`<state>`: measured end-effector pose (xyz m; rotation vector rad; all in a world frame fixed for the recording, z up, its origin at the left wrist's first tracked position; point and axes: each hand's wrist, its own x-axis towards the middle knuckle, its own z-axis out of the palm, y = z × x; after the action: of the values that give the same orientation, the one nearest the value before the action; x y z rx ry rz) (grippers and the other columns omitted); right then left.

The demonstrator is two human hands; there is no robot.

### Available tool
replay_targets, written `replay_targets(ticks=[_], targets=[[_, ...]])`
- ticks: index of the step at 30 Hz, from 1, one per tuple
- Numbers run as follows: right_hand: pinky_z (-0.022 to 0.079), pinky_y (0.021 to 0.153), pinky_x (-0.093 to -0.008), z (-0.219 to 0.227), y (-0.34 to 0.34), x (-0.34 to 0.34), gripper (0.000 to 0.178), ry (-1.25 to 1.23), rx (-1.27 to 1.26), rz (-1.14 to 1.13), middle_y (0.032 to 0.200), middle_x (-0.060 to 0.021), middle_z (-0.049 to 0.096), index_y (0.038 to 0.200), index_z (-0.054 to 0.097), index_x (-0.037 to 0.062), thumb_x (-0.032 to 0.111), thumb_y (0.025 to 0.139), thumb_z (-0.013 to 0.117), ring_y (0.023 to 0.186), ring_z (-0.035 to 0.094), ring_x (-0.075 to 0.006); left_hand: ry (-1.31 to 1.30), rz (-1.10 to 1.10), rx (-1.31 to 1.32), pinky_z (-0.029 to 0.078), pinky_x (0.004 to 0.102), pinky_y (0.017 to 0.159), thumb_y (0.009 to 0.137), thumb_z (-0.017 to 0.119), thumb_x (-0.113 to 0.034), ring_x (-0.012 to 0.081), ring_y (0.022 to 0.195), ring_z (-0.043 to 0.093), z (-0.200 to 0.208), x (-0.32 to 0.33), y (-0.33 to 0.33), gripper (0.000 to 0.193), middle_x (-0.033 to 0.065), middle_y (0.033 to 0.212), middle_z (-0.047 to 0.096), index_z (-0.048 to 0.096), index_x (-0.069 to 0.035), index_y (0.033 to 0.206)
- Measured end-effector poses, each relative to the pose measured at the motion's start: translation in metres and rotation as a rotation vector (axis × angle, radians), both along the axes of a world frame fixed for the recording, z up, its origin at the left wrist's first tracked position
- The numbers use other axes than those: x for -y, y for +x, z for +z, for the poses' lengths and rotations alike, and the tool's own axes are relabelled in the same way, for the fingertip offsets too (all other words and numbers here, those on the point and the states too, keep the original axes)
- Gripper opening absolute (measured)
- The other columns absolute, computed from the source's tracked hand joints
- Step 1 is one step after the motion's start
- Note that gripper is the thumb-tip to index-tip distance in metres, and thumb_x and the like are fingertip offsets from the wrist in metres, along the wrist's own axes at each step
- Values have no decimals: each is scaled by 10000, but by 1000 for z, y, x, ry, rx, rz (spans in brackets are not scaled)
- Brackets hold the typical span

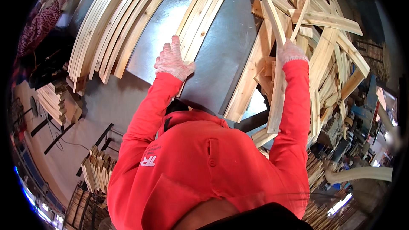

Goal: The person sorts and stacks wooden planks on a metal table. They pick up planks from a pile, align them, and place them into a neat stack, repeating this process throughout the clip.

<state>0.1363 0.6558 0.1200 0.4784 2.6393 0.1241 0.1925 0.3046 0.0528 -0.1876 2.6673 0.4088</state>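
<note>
My left hand [174, 59], in a pale glove, lies with its fingers stretched out on the near end of a small row of wooden strips [207, 19]. The strips lie side by side on a grey metal tabletop [219, 57]. On the right, my gloved right hand [292, 52] is closed round a long wooden board [277, 98]. The board runs from the far side down towards my body, beside a jumbled heap of boards [326, 19]. My fingertips on that board are partly hidden.
A row of longer strips [115, 21] covers the table's left part. A wide board [251, 68] lies along its right edge. At the far left stands another person in a patterned sleeve [38, 30]. Stacked wood pieces [97, 168] and a ribbed hose [362, 173] are lower down.
</note>
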Motion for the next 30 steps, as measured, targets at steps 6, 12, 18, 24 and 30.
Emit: replay_targets(ticks=[6, 12, 18, 24, 30], targets=[[486, 954, -407, -24, 45, 132, 427, -272, 286, 113, 1139, -218, 650, 1247, 538, 20, 299, 979, 358, 1036, 632, -340, 17, -29, -123, 282, 484, 1123, 722, 697, -620, 433, 1374, 329, 4, -5, 17, 1104, 309, 1509, 252, 191, -51, 1522], [488, 709, -353, -185, 87, 176, 441, -1391, 129, -152, 891, -106, 640, 1361, 482, 39, 208, 954, 473, 752, 587, -244, -116, -104, -84, 250, 534, 1110, 652, 726, -619, 458, 1408, 231, 3, -3, 21, 1144, 290, 1548, 165, 215, -83, 1524], [423, 564, -270, -195, 77, 150, 463, -1576, -11, -542, 791, -28, 569, 1390, 497, 92, 218, 947, 538, 639, 510, -132, -49, -70, -10, 316, 498, 1081, 652, 752, -449, 438, 1344, 342, 13, -2, 11, 1078, 279, 1524, 214, 210, -93, 1513], [410, 1046, -394, -147, 87, 189, 686, -2234, 118, -776, 1401, -130, 498, 1447, 382, 29, 486, 963, 546, 1217, 513, -239, 1465, 296, 91, 470, 405, 998, 738, 725, -206, 311, 1162, 587, -29, 60, -5, 732, 213, 1324, 551, 457, -19, 1393], [460, 999, -365, -99, 92, 226, 875, -2111, -496, -564, 1339, -99, 535, 1544, 133, 95, 114, 879, 700, 1201, 530, -211, 2103, 793, 397, 532, 383, 898, 902, 615, -298, 274, 952, 684, -96, 54, 17, 388, 168, 1104, 690, 649, -21, 1172]])
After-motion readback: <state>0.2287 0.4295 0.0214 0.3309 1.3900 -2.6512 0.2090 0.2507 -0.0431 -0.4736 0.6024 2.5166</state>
